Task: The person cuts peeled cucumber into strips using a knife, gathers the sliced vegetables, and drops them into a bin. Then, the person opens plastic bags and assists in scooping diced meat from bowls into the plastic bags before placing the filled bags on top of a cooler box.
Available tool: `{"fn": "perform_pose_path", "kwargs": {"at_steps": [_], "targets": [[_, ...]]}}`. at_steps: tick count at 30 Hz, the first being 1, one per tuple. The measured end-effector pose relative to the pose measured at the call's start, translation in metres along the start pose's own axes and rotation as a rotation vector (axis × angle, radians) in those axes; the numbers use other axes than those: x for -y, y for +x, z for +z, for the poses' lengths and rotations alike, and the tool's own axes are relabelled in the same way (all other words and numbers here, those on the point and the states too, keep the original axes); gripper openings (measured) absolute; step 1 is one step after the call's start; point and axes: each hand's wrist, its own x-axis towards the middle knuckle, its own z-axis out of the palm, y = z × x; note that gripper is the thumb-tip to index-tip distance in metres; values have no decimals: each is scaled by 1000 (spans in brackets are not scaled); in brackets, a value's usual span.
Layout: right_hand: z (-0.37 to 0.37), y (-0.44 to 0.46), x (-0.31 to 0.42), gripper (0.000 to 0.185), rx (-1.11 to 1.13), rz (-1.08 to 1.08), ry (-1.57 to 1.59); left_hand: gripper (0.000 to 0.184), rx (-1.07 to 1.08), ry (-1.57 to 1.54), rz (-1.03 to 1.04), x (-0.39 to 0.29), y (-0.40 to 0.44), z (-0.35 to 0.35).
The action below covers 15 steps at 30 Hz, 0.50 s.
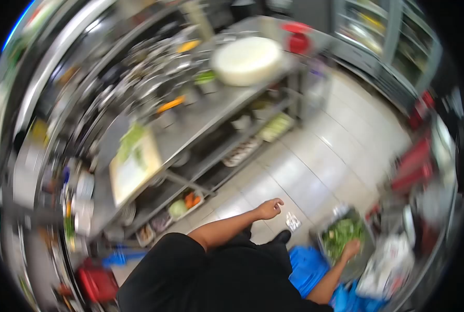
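Note:
My left hand [270,209] hangs in the air over the tiled floor, its fingers loosely curled and apart, with nothing in it. My right hand [351,250] is at the right side of a metal container [368,241] of chopped leafy greens [340,235]. Blur hides whether its fingers grip the greens or only touch them. The container stands low on my right, beside blue plastic bags [307,268].
A steel worktable [201,122] on the left holds a cutting board [151,156] with greens and a thick round white block [247,60]. Trays of vegetables [182,205] sit beneath it. A white bag [388,268] and red crates [413,165] are on the right; a glass-door fridge [385,41] stands behind.

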Motion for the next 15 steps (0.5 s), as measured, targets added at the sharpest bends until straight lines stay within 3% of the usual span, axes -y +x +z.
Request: {"fn": "perform_pose_path", "kwargs": {"at_steps": [1, 3, 4, 5, 6, 7, 8, 9, 11, 13, 15], "targets": [[26, 2, 24, 22, -23, 99, 48, 33, -115, -27, -26, 10, -16, -25], [81, 0, 51, 22, 386, -74, -60, 38, -338, -119, -95, 31, -52, -66], [117, -12, 69, 20, 429, -169, 113, 40, -479, -104, -69, 52, -65, -86], [216, -4, 13, 25, 512, -528, -191, 41, -612, -92, -47, 75, -82, -103], [175, -34, 116, 19, 599, -741, -103, 41, -765, -143, -34, 71, -107, -123], [193, -64, 166, 20, 789, -545, 48, 41, -911, -204, -10, 74, -138, -160], [216, -87, 198, 20, 885, -661, 198, 42, -1054, -218, 53, 81, -159, -185], [181, -124, 280, 20, 1003, -697, 203, 42, -1194, -230, 115, 90, -180, -206], [167, -182, 372, 21, 1266, -578, 294, 44, -1414, -203, -8, 99, -223, -255], [157, -230, 442, 24, 1418, -563, 321, 48, -1521, -84, -53, 103, -263, -302], [155, -274, 498, 25, 1495, -561, 410, 56, -1565, 223, -59, 118, -291, -348]]}}
